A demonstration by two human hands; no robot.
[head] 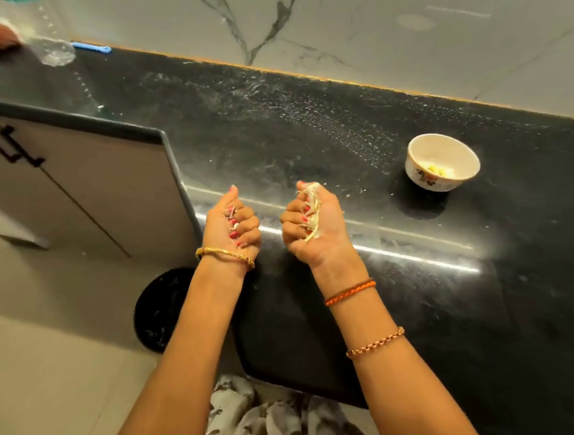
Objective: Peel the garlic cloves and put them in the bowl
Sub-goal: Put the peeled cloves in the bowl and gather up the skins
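Gripping papery garlic skins (311,212), right hand (313,222) curled tight; left hand (232,221) fisted round smaller scraps. Bowl (443,161) sits on countertop (306,130) right of right hand, few peeled cloves (440,171) inside. Peeling looks finished; skins left to discard, black bin (159,309) below left wrist.
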